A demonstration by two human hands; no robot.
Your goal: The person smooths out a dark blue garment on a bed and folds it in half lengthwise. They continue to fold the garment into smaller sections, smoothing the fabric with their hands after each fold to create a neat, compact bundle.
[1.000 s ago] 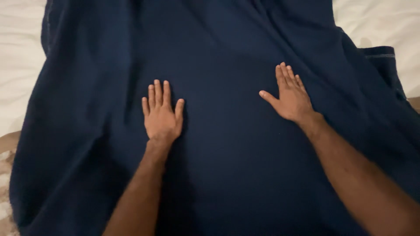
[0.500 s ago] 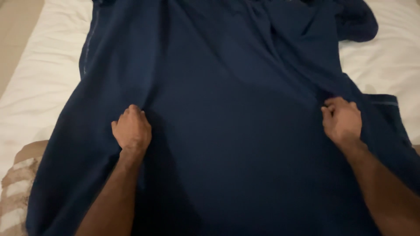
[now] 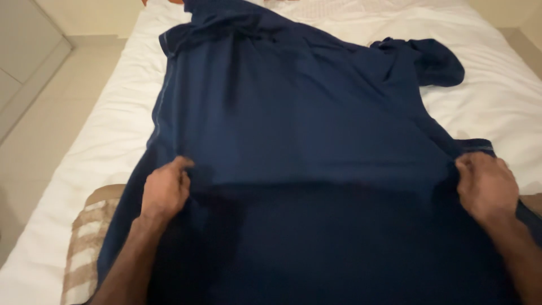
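Shirt [image 3: 316, 141], dark blue, spread flat along a white bed [image 3: 113, 130]; collar end at 12 o'clock, hem end at 6 o'clock, one sleeve [image 3: 429, 59] bunched at 1 o'clock.

Floor [image 3: 39, 130], pale tile, at 9 o'clock, beyond the bed's edge.
Blanket [image 3: 84, 237], beige and white stripes, at 7 o'clock, partly under the shirt.
Left hand [image 3: 165, 191], at 7 o'clock: fingers curled shut, pinching a fold of cloth just inside the left side seam.
Fabric between the hands: taut, with a shadowed crease line running across.
Right hand [image 3: 486, 186], at 4 o'clock: fingers curled over the right side edge, gripping it; fingertips hidden in the cloth.

Step in hand, as judged: both sides gripped level, ready for a fold across the body.
Next move calls for: an even lift of both hands together, keeping the cloth taut so the fold line stays straight and no wrinkles set in.
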